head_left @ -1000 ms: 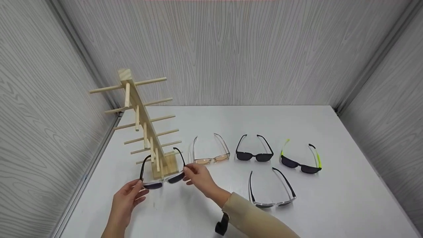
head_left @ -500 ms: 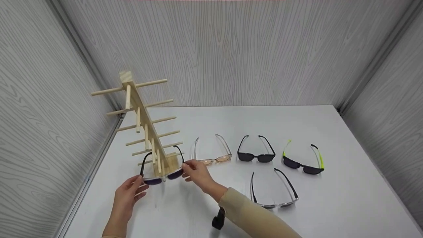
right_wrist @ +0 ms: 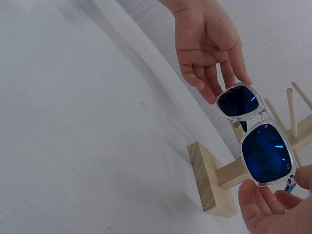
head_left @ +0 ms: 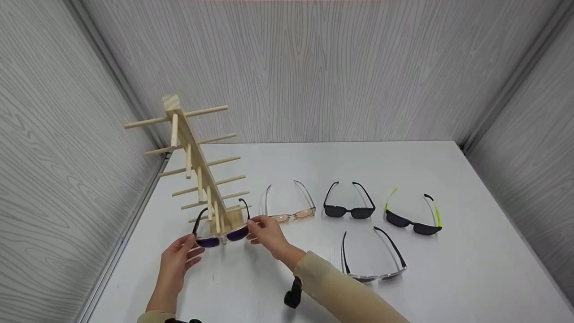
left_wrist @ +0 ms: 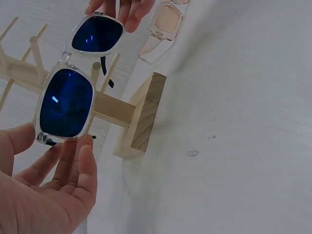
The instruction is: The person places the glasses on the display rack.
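A: where're the blue-lens shades (left_wrist: 66, 102) rn & who's got em?

B: both hands tbh, held up on the person's side of the wooden stand (head_left: 196, 154). L hand (head_left: 177, 255) pinches the L end btwn thumb + fingers, R hand (head_left: 269, 235) pinches the R end same way

A: k, which way do they lie?

B: long axis runs hand to hand, R end looks a bit higher in the head view, lenses facing the person, temples pointing back either side of the post. imo it hinges on bridge vs the low front peg (right_wrist: 237, 126): tip's right by the bridge, can't tell if they touch. neither hand's nearer, one per end

A: anything in the way?

B: just pegs afaict. orange-tinted pair (head_left: 305, 213) sits just R of the R hand, black pair (head_left: 335, 211) & neon pair (head_left: 426, 229) further R, other clear pair (head_left: 364, 278) closer in, past the R sleeve (head_left: 345, 287)
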`<state>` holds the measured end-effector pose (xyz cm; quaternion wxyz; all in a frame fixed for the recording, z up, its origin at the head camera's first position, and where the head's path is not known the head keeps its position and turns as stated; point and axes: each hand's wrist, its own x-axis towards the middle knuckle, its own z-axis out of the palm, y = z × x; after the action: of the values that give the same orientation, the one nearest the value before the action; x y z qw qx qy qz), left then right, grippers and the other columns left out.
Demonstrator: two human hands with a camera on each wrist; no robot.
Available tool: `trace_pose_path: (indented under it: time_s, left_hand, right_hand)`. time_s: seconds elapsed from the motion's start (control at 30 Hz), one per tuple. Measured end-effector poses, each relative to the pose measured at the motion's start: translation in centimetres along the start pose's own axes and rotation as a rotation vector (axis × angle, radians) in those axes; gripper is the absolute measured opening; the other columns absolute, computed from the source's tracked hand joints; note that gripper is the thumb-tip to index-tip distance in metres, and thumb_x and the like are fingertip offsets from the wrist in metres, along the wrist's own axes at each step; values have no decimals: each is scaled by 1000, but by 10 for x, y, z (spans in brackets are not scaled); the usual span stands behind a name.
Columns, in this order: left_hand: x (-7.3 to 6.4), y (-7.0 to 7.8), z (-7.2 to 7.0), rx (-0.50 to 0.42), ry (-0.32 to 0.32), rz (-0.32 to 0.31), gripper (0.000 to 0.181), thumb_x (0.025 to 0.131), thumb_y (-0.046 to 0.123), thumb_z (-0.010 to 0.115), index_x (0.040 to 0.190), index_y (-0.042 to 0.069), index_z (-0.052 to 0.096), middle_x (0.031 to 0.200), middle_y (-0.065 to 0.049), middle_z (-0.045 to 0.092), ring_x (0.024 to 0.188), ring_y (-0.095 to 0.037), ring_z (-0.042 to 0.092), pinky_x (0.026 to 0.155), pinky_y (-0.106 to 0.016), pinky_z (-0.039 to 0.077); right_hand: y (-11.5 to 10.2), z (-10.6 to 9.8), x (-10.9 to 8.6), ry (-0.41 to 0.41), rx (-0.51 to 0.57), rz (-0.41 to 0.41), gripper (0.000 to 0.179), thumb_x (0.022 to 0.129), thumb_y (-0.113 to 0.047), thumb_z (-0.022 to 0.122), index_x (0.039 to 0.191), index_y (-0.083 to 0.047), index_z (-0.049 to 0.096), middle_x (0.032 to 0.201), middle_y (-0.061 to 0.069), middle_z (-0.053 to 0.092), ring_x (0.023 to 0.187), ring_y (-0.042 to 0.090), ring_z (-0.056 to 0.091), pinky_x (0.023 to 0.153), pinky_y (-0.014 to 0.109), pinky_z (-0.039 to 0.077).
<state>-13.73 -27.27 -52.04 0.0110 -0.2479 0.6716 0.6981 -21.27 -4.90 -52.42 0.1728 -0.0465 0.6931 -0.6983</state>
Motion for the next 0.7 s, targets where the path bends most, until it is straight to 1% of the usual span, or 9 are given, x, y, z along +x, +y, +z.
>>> trace_pose_path:
  time_s: [0.1, 0.27, 0.47, 0.57, 0.7]
  left_hand:
    - [2, -2, 0, 2, 1, -5, 56, 93, 39, 54, 134, 3, 42, 103, -3, 62, 94, -16, 64, 79, -27, 51]
    - [5, -3, 2, 12, 4, -6, 52, 95, 35, 53, 134, 2, 42, 105, -5, 61, 93, -16, 64, 78, -26, 51]
    - [8, -5, 4, 16, 1, -16, 53, 95, 35, 52, 135, 3, 41, 112, -10, 59, 94, -16, 64, 80, -27, 50]
    - [8, -7, 3, 16, 4, -16, 54, 95, 36, 53, 135, 3, 41, 115, -12, 58, 96, -17, 63, 81, -27, 50]
    - [11, -10, 2, 15, 12, -9, 53, 95, 35, 53, 134, 2, 41, 114, -12, 59, 97, -18, 63, 82, -27, 50]
  right_hand:
    - [1, 1, 2, 1, -9, 11, 28, 94, -18, 56, 110, 5, 58, 86, 11, 64, 78, 27, 66, 65, 33, 55]
    - [5, 0, 4, -3, -33, 31, 29, 94, -18, 56, 112, 5, 57, 87, 10, 65, 84, 30, 66, 66, 32, 55]
    - [9, -1, 7, 7, -35, 44, 28, 94, -17, 56, 111, 5, 57, 88, 11, 64, 82, 27, 66, 67, 32, 55]
    - [11, -1, 8, -7, -44, 45, 27, 94, -16, 56, 111, 5, 57, 89, 10, 63, 82, 24, 65, 68, 32, 54]
    - [14, -2, 8, -27, -55, 56, 26, 94, -16, 56, 112, 3, 57, 90, 8, 62, 83, 22, 65, 70, 32, 54]
